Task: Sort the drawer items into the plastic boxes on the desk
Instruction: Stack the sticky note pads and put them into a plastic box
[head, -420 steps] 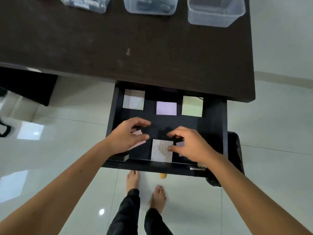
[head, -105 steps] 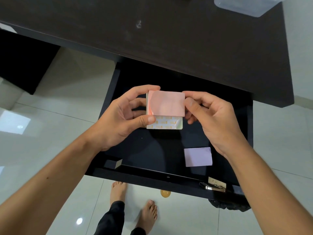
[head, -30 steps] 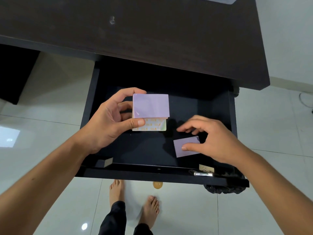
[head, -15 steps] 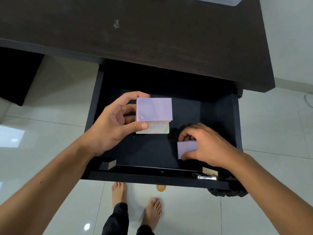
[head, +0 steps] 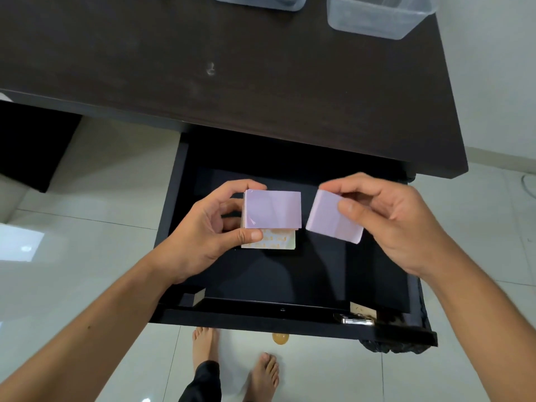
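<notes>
**Last pad joins the stack**

Over the open drawer [head: 185,175] we hold both bundles of paper clear of its floor. Our left hand [head: 208,230] clasps the stack [head: 271,208], thumb along its near edge and fingers round the far edge, with a lilac pad on top and a patterned cream one poking out beneath. Our right hand [head: 385,216] pinches the loose pad [head: 330,220] at its right end, thumb on the upper face, so most of the pad juts out to the left of the grip, tilted, just beside the stack but not touching it.

We judge these pads light and fairly stiff as blocks, though the sheets could fan or slide (the stack is mixed sizes, so it may shear). Gripping across opposite edges, as the left hand does, should keep the layers square. Once the loose pad sits on top, a box [head: 377,17] on the desk [head: 261,82] looks the likely destination.
</notes>
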### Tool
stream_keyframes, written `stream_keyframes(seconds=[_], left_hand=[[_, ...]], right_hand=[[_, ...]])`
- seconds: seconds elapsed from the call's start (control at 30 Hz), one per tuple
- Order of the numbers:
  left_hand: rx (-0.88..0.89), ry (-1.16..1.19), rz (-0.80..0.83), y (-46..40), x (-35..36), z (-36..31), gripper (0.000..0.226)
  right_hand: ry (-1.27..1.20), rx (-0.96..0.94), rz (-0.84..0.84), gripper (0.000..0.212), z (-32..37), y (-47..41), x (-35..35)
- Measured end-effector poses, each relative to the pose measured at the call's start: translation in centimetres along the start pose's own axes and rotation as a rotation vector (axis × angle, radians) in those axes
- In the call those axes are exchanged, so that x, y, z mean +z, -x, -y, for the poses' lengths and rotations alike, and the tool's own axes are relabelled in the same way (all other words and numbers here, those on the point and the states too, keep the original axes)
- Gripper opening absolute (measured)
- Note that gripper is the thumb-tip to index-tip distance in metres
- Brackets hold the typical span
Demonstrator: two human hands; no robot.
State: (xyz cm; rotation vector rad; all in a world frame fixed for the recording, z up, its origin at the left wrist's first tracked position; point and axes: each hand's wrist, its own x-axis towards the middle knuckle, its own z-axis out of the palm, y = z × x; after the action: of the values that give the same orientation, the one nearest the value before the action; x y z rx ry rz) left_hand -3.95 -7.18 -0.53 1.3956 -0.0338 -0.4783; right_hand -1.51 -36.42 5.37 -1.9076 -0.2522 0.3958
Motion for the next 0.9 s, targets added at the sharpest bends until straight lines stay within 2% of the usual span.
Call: stream_keyframes(seconds=[0.17, 0.4, 0.5, 0.9], left_hand=[[-0.002, 0.022, 0.025, -0.1, -0.1, 0.0, 0.065], [0.035, 0.06, 0.013, 0.0, -0.1, 0.0, 0.062], [0.057, 0.071, 0.006, 0.0, -0.1, 0.0, 0.062], [0.058, 0.042, 0.027, -0.1, 0.0, 0.3, 0.068]], right_hand=[[0.012, -0.032, -0.006, 0.025, 1.3, -3.0, 2.5], [0.055, -0.058, -0.205, 0.026, 0.8, -3.5, 5.5], [-0.01, -0.067, -0.255, 0.029, 0.7, -3.3, 6.7], [0.01, -0.085, -0.246, 0.035, 0.9, -3.8, 7.9]])
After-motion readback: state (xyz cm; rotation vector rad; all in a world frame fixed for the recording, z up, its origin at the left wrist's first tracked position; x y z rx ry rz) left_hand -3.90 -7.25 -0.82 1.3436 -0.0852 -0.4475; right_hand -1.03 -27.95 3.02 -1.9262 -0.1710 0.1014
